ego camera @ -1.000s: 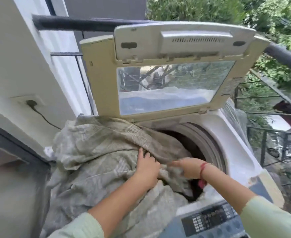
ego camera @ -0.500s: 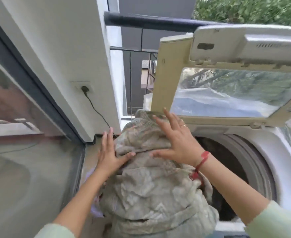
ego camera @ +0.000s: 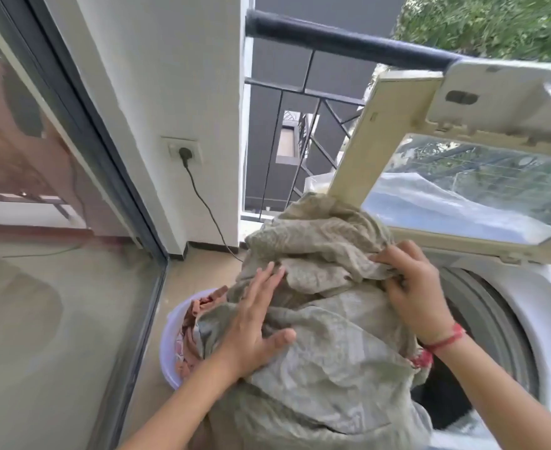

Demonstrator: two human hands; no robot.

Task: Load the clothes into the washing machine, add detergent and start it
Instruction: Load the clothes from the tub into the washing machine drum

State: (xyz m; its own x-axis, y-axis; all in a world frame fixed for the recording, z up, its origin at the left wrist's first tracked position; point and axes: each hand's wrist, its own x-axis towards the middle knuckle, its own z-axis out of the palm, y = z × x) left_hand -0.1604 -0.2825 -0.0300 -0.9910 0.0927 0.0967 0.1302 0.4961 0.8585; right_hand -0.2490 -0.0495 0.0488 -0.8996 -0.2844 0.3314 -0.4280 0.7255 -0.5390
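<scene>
- Your view had swung left over the last second. This brought the lavender basin (ego camera: 169, 344) on the floor beside the washing machine (ego camera: 534, 297) into sight, with reddish clothes (ego camera: 199, 311) lying in it.
- The grey-green sheet (ego camera: 319, 371) stood bunched in a tall heap over the machine's left rim. Most of it was outside the drum (ego camera: 482, 323), and only its right side overlapped the dark opening.
- A second earlier both your hands had been down at the drum mouth. By this moment they had moved up onto the heap itself.
- Your left hand (ego camera: 254, 323) lay flat on the near side of the heap, fingers straight and spread, pressing the cloth without grasping it.
- Your right hand (ego camera: 414, 287) had been spread flat half a second before. It had now curled its fingers into a fold near the top and held it.
- That grip probably meant you were about to haul the bulk across into the drum, with the left hand steadying it.
- The lid (ego camera: 381, 141) stood raised, so the way in was clear.
- Loading looked far from done: the sheet was mostly out, the basin clothes were waiting, and neither the detergent nor the start had been reached.
</scene>
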